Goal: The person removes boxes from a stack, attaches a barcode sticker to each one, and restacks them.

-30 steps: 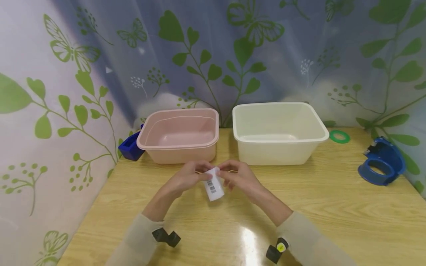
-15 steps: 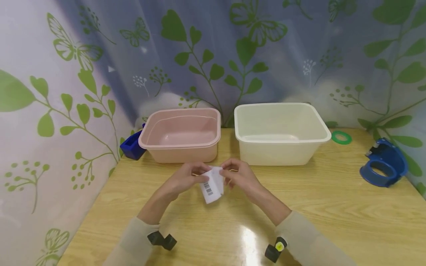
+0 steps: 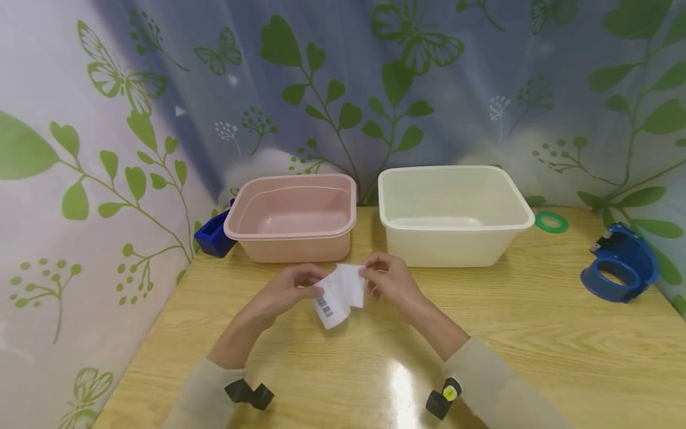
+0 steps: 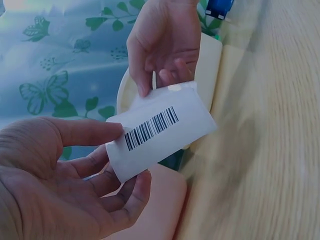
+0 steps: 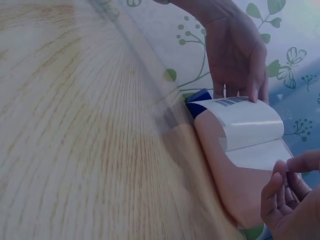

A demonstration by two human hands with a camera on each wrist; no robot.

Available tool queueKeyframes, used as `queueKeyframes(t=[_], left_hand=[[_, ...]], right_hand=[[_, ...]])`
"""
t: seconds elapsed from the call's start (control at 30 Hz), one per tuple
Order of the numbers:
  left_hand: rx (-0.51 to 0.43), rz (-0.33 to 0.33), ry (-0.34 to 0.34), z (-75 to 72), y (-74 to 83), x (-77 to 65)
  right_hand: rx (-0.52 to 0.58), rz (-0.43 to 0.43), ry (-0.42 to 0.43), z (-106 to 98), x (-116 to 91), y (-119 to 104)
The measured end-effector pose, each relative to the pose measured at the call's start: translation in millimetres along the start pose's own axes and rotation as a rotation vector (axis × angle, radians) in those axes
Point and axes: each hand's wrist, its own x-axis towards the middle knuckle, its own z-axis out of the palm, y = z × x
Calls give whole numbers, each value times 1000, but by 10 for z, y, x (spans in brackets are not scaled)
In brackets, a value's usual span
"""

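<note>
A white barcode label (image 3: pixel 325 307) is held above the table in front of the two basins. My left hand (image 3: pixel 286 293) pinches its barcode side between thumb and fingers. The thumb lies beside the printed bars in the left wrist view. My right hand (image 3: pixel 393 283) pinches the white backing sheet (image 5: pixel 257 154) at its edge. Between the hands, the label curls up from the backing along a crease, as the right wrist view shows. The label's face (image 4: pixel 150 131) is turned toward the left wrist camera, hiding most of the backing there.
A pink basin (image 3: pixel 292 249) stands behind the left hand and a cream basin (image 3: pixel 439 250) behind the right. A blue block-shaped holder (image 3: pixel 214 238) sits at far left. A green ring (image 3: pixel 539 223) and a blue tape dispenser (image 3: pixel 643 265) lie at the right on the wooden table (image 3: pixel 536 333).
My left hand has drawn down and to the left with the barcode label, while the right hand stays nearly in place. More white sheet now shows between them, spread into two parts.
</note>
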Motion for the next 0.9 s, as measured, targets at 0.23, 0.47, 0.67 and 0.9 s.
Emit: queueKeyframes(t=[0.23, 0.47, 0.67, 0.9], left_hand=[[-38, -49, 23, -53, -74, -60], [-75, -50, 22, -107, -152, -103], [-81, -94, 28, -104, -232, -113], [-80, -73, -13, -40, -340, -76]], right_hand=[[34, 0, 1, -53, 5, -19], [21, -3, 11, -101, 1, -27], [27, 1, 19, -123, 15, -46], [35, -1, 12, -109, 10, -83]])
